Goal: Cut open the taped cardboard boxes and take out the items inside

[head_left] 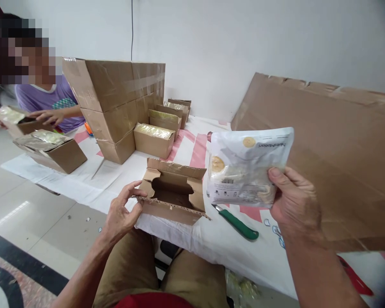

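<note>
Gripping the pouch (240, 167) near its lower right corner, the right hand (295, 196) has its thumb pressed on the printed face. The pouch is held raised over the table (115, 175), inward from the near edge. Its body is white and glossy, roughly rectangular, with creased film and a slightly crumpled lower right part. A large brand line runs along the top (upside down as seen here). Two round tan pictures sit on the face, one at the top and one at the left side. Small dark print, icons and a code block occupy the lower part.

The left hand (123, 211) is partly curled, thumb and fingers at the left end of the open carton (171, 211). This brown carton stands at the table's near edge, top flaps spread, dark interior visible. Just right of it lies a green-handled knife (237, 224), blade toward the carton.

Farther in, a row of small cartons (154, 141) extends toward the far edge, beside a taped carton stack (112, 107). Near the table's left corner sits a filled carton (64, 156); beyond it, a co-worker in a purple shirt (62, 92) handles another carton. Large brown cardboard (324, 162) covers the right side.
</note>
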A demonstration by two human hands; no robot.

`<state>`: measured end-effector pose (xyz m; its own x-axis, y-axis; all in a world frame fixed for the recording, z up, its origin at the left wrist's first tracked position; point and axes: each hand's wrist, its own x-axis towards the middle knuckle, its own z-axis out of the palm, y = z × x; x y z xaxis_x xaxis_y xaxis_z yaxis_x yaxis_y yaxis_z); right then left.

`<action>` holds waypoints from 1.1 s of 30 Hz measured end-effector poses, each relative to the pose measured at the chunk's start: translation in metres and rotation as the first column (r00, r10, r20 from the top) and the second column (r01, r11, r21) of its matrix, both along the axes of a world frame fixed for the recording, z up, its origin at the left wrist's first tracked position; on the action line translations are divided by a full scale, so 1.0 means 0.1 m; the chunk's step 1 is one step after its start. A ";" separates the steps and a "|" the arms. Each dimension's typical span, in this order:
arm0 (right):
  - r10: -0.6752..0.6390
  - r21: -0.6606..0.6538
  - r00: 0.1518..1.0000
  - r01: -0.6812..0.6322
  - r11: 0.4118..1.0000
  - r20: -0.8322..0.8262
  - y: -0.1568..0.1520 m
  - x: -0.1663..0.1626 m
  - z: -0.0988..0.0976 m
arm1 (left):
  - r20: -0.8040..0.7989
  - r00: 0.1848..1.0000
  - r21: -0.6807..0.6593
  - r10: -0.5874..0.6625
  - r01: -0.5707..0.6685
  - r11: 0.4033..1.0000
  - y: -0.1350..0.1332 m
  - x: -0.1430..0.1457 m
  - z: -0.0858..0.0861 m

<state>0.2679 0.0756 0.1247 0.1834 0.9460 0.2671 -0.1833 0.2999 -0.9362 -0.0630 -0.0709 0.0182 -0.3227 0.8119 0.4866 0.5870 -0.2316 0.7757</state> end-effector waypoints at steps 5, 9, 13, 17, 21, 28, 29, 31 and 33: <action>0.023 0.016 0.998 -0.024 1.000 0.059 0.01 -0.05 -0.03 | -0.062 0.993 -0.048 0.104 -0.107 0.993 0.01 -0.07 0.03; 0.024 0.023 0.990 -0.028 0.999 0.136 0.01 0.04 -0.06 | -0.132 0.980 -0.043 0.151 -0.158 0.986 0.07 -0.13 0.04; -0.057 0.130 0.946 0.016 0.991 0.320 -0.11 0.17 -0.09 | -0.137 0.972 0.136 0.192 -0.173 0.975 -0.01 -0.02 0.07; -0.304 0.431 0.825 0.083 0.899 0.476 -0.33 0.16 0.02 | 0.127 0.983 0.225 0.129 -0.156 0.962 -0.28 0.28 0.21; -0.518 0.768 0.702 -0.065 0.637 0.490 -0.55 -0.02 0.21 | 0.501 0.743 0.100 -0.443 0.459 0.883 -0.26 0.57 0.48; -0.484 0.672 0.508 -0.694 0.260 0.712 -0.87 -0.14 0.25 | 0.850 0.421 -0.048 -0.317 0.661 0.749 -0.07 0.67 0.64; -0.486 0.660 0.492 -0.698 0.276 0.723 -0.88 -0.11 0.22 | 0.865 0.406 -0.051 -0.297 0.659 0.751 -0.10 0.67 0.61; -0.470 0.690 0.510 -0.595 0.412 0.720 -0.88 -0.04 0.12 | 0.887 0.359 -0.015 -0.289 0.649 0.760 -0.17 0.67 0.56; -0.364 0.662 0.605 -0.388 0.642 0.708 -0.86 0.02 0.00 | 0.903 0.310 0.055 -0.298 0.604 0.795 -0.21 0.67 0.56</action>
<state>0.2698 -0.0106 0.1243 -0.4415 0.3599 0.8219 0.4235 0.8912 -0.1628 0.0042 -0.0920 0.0739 0.0330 0.9987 -0.0392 -0.5276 0.0507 0.8480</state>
